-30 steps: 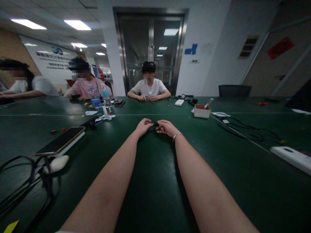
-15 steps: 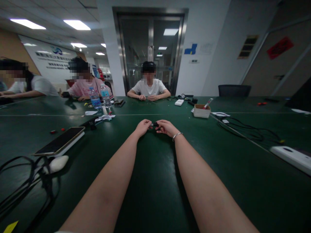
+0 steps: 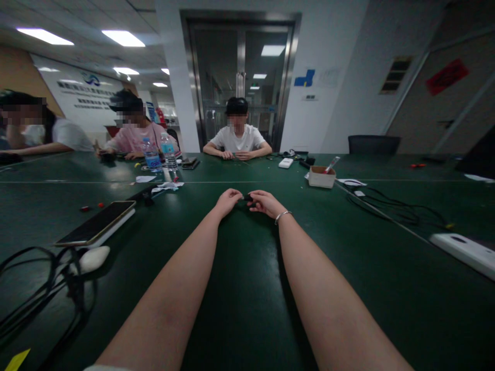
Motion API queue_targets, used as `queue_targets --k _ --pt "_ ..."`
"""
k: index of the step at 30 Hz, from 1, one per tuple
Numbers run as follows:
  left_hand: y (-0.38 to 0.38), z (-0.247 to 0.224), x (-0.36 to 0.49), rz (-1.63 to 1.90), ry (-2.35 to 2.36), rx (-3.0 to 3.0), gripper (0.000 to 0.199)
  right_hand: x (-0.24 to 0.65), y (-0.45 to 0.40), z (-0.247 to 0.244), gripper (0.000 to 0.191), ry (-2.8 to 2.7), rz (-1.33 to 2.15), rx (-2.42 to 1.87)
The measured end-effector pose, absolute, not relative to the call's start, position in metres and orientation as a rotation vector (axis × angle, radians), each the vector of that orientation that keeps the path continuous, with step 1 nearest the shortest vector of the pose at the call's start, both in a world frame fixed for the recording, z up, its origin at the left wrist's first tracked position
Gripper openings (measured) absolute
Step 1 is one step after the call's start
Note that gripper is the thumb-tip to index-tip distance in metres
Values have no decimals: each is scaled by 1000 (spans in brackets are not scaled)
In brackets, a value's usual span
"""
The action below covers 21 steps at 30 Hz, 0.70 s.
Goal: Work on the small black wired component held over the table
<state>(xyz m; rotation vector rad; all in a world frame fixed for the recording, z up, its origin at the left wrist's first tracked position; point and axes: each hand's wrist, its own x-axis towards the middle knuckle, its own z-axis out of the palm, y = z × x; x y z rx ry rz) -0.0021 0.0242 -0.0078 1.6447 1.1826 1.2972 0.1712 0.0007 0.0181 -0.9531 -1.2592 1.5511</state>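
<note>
Both arms stretch forward over the dark green table (image 3: 247, 268). My right hand (image 3: 266, 202), with a silver bracelet (image 3: 283, 216) at its wrist, pinches a small black object (image 3: 248, 197). Its exact kind is too small to tell. Just to the left, the fingertips of my left hand (image 3: 229, 200) are pressed together at the light-coloured end of that object. Whether the left fingers grip this end or a separate small piece is hidden. The two hands are close together, fingertips almost meeting.
On the left lie a phone (image 3: 98, 222) on a white box, a white mouse (image 3: 93, 258) and black cables (image 3: 73, 288). Water bottles (image 3: 152, 157) stand farther back. A small box (image 3: 322, 177) and a white power strip (image 3: 464, 250) are on the right. Several people sit around the table.
My hands stay almost in place, still pinched around the small black object. At the far left, a person has raised a hand towards the head.
</note>
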Motion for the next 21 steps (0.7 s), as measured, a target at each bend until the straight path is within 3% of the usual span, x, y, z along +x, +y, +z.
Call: queue_targets --k 21 --pt "22 -6 -2 1286 1142 1664 14 171 1 18 4 -1279 1549 -958"
